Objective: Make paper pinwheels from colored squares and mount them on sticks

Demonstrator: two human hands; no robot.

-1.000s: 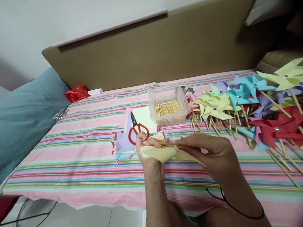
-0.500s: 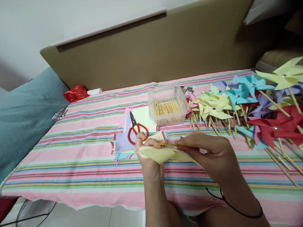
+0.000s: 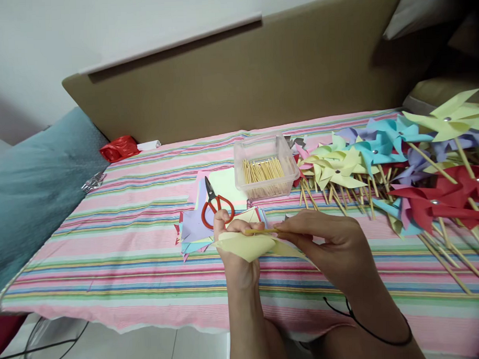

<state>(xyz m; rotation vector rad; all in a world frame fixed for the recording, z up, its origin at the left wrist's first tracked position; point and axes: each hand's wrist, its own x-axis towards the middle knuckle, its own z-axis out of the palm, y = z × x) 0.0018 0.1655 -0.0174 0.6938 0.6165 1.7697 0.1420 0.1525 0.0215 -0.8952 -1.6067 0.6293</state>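
My left hand is closed on a pale yellow paper pinwheel, whose folded blades droop below the fingers. Between the thumb and fingers of my right hand is a thin wooden stick, held level. Its far end lies against the pinwheel's back, by my left fingertips. Just beyond my left hand, red-handled scissors rest on a stack of coloured paper. How stick and pinwheel are joined cannot be made out.
Behind my hands stands a clear plastic box of wooden sticks. Finished pinwheels on sticks crowd the right side. A red plastic bag lies at the back left of the striped cloth.
The stick and pinwheel have shifted very slightly left, and the pinwheel has tilted a little in my left hand. Both hands keep their hold.
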